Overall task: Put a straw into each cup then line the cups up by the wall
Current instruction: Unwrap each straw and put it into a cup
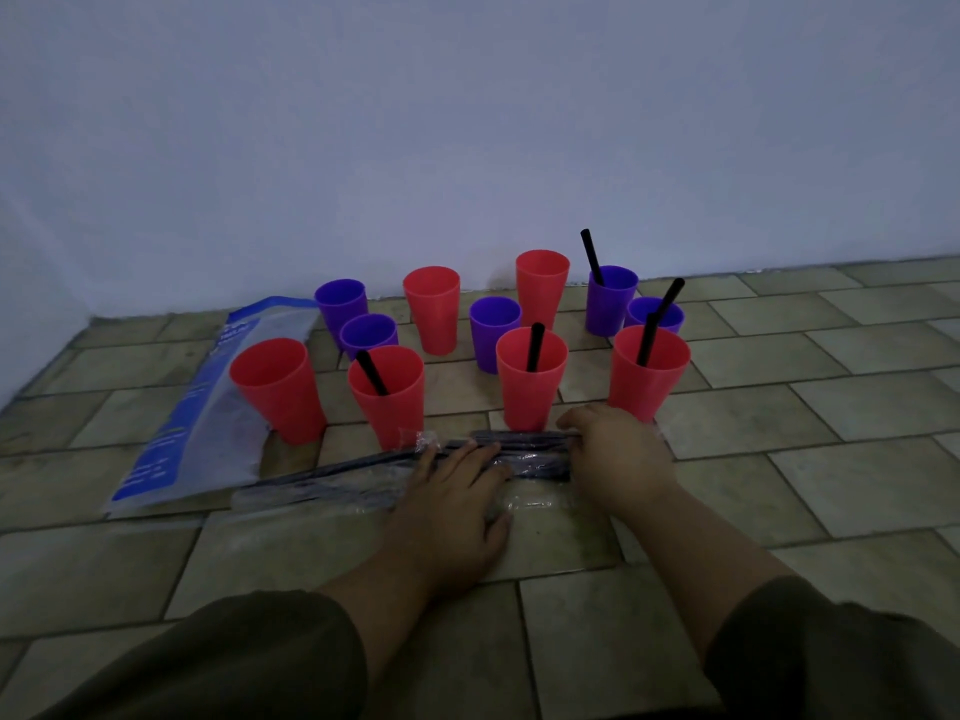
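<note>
Nearest me, both dark sleeves [234, 662] fill the bottom edge, with my forearms reaching toward twelve o'clock. Beyond them the pale wall [467, 122] takes the whole upper half, and the tiled floor [831, 485] carries everything else. At ten o'clock a blue-and-clear plastic bag [208, 407] lies flat.

Across my front lies the pack of straws [337, 480] in its clear wrap, its long axis running nine to three. My left hand [457, 496] lies flat on its middle, fingers straight, pressing it down. My right hand [615, 449] sits at the three o'clock end, fingers curled over the bundle. Whether they have one straw pinched free I cannot tell.

Eleven cups [432, 309] stand at twelve o'clock between my hands and the wall, clustered rather than lined up. Five already hold a black straw [535, 348]; six do not.

The nearest empty red cup [275, 387] stands at eleven o'clock, on my left hand's side. I judge a straw drawn out rightward must then cross back over to reach it.
</note>
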